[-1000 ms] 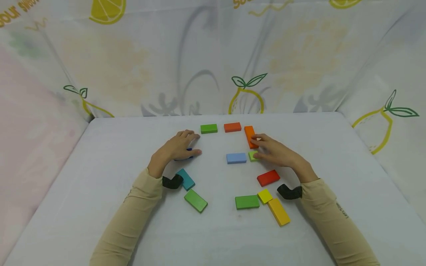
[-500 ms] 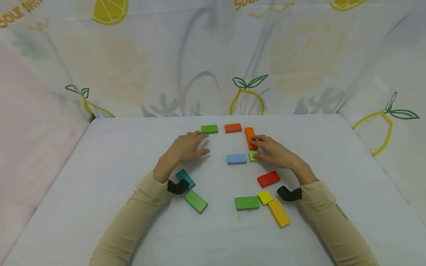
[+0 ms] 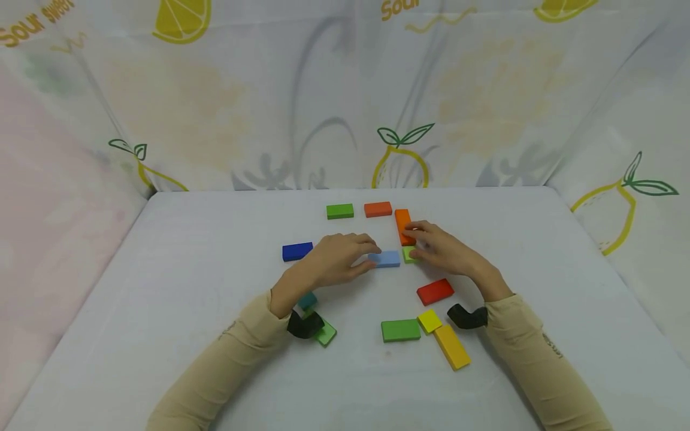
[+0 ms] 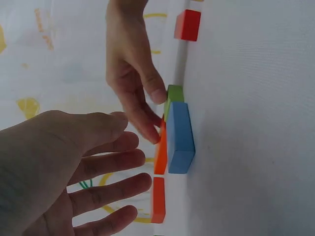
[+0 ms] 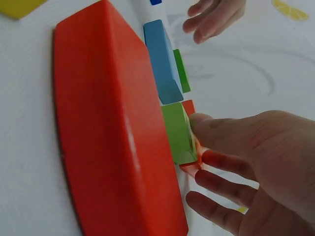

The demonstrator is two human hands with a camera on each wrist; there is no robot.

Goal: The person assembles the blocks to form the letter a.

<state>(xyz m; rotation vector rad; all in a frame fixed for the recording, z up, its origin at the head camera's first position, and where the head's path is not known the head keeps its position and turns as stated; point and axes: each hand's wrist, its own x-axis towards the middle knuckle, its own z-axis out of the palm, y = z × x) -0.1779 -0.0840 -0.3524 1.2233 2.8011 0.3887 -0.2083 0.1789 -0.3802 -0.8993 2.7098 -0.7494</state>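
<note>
Palm down, my left hand (image 3: 339, 257) reaches over the light blue block (image 3: 389, 260), its fingertips overlapping that block's left end in the head view. In the left wrist view its fingers are spread and nearly straight, with nothing between them. My right hand (image 3: 447, 248) is at the right of the group. Its thumb is right at the small light green block (image 5: 177, 132), and its fingers reach the orange block (image 3: 401, 220). The light green block lies at the orange block's near end, just right of the light blue one. A red-orange block (image 3: 378, 209) lies beyond.
A green block (image 3: 339, 211) lies at the back, a dark blue block (image 3: 297, 252) left of my hand. The left wrist partly covers a teal block (image 3: 308, 300) and another green block (image 3: 326, 334). Nearer lie red (image 3: 435, 291), yellow (image 3: 429, 321), amber (image 3: 453, 347) and green blocks (image 3: 401, 330).
My left hand has moved right, from above the dark blue block to the light blue one, uncovering the dark blue block. The right hand stays in place; the orange block has shifted slightly left.
</note>
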